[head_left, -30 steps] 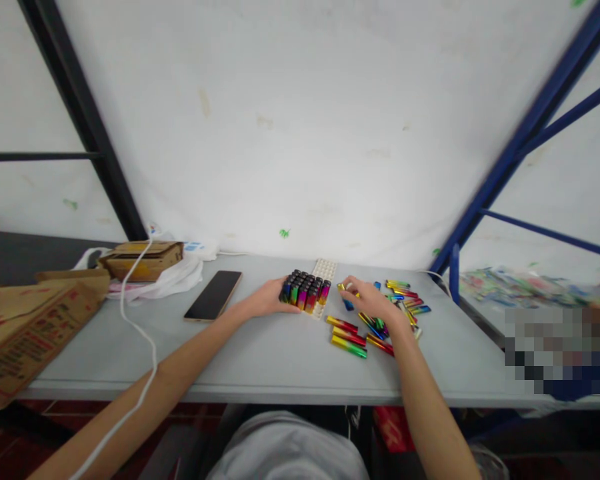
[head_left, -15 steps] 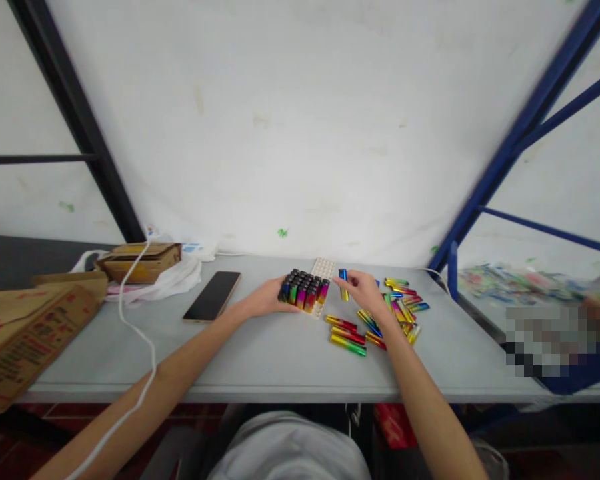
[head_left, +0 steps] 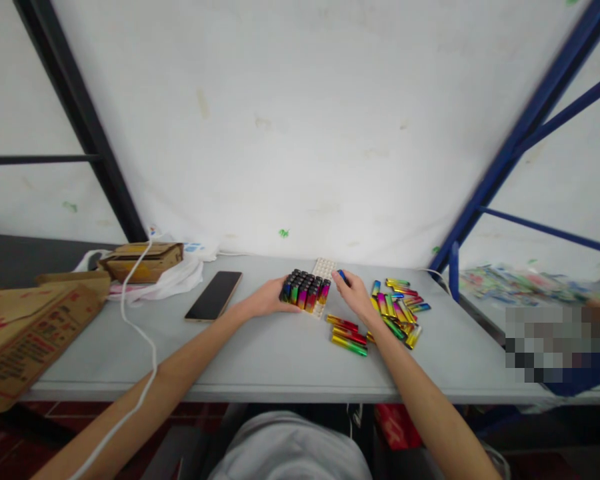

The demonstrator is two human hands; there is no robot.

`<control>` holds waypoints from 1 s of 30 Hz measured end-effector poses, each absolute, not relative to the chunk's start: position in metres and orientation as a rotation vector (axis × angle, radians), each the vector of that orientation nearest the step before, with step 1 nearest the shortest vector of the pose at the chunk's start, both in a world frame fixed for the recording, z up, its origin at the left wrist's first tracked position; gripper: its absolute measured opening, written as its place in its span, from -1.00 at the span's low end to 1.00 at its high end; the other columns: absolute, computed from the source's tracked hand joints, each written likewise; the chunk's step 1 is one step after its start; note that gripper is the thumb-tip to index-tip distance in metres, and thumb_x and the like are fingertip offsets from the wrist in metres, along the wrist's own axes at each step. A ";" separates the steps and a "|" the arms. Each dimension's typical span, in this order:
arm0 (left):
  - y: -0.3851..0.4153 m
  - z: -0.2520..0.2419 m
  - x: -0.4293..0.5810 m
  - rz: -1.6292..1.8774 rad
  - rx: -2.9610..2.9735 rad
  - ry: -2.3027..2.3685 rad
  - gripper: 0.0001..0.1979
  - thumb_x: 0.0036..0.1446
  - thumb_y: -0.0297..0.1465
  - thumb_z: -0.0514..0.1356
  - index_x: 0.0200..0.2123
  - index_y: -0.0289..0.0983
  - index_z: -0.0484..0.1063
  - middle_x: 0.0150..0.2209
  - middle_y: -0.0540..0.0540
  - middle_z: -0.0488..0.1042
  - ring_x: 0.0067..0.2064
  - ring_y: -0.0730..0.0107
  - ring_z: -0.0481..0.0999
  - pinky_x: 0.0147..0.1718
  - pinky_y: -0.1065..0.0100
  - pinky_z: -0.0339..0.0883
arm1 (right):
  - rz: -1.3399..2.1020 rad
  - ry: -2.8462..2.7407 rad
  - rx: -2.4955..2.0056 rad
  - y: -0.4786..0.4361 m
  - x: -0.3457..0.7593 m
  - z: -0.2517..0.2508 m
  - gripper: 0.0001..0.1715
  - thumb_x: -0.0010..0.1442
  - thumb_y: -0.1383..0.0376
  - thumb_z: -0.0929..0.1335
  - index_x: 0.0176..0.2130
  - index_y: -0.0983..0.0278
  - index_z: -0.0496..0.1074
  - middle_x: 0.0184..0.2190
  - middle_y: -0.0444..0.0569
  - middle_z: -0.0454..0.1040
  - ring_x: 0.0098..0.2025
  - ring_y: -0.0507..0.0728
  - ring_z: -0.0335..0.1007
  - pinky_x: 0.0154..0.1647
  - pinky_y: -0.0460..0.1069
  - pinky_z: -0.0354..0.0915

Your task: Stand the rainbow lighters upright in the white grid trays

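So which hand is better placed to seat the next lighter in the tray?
Right: the right hand holds a blue lighter by the tray's empty slots; the left hand grips the filled end.

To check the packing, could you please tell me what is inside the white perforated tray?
Upright rainbow metallic lighters fill the near rows of the white plastic tray; far holes stand bare. Their bases and the holes beneath are hidden.

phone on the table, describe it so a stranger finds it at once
Start at the grey table. Left of the left hand and the tray of lighters lies the phone. It is the only flat, dark, glossy slab there.
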State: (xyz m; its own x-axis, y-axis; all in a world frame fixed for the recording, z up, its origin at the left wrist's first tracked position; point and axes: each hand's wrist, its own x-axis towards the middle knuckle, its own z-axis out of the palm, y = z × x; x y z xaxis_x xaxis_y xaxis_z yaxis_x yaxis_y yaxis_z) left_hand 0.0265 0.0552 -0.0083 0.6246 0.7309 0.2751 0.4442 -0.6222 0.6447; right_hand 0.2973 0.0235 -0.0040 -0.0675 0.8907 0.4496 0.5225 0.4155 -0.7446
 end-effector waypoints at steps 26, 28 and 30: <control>0.058 -0.012 0.026 0.737 2.343 0.911 -0.23 -0.09 -0.04 0.46 0.15 -0.25 0.41 0.12 -0.13 0.54 0.11 0.01 0.52 0.15 0.19 0.34 | 0.263 -1.643 -1.340 0.013 0.290 0.005 -0.57 0.28 0.05 0.19 -0.53 0.20 0.19 -0.61 -0.16 0.20 -0.48 0.07 0.13 -0.41 -0.02 0.01; 0.058 -0.012 0.025 0.734 2.343 0.909 -0.24 -0.08 -0.05 0.45 0.15 -0.24 0.41 0.12 -0.13 0.54 0.11 0.00 0.52 0.15 0.19 0.34 | 0.268 -1.609 -1.338 0.013 0.292 0.007 -0.52 0.32 -0.01 0.18 -0.50 0.21 0.24 -0.60 -0.16 0.23 -0.47 0.08 0.17 -0.42 -0.03 0.05; 0.058 -0.013 0.025 0.733 2.347 0.906 -0.25 -0.08 -0.05 0.45 0.15 -0.25 0.41 0.12 -0.14 0.54 0.11 0.00 0.52 0.14 0.19 0.34 | 0.304 -1.603 -1.316 0.011 0.294 0.009 -0.49 0.35 -0.08 0.16 -0.39 0.22 0.31 -0.57 -0.16 0.28 -0.47 0.08 0.20 -0.42 -0.04 0.10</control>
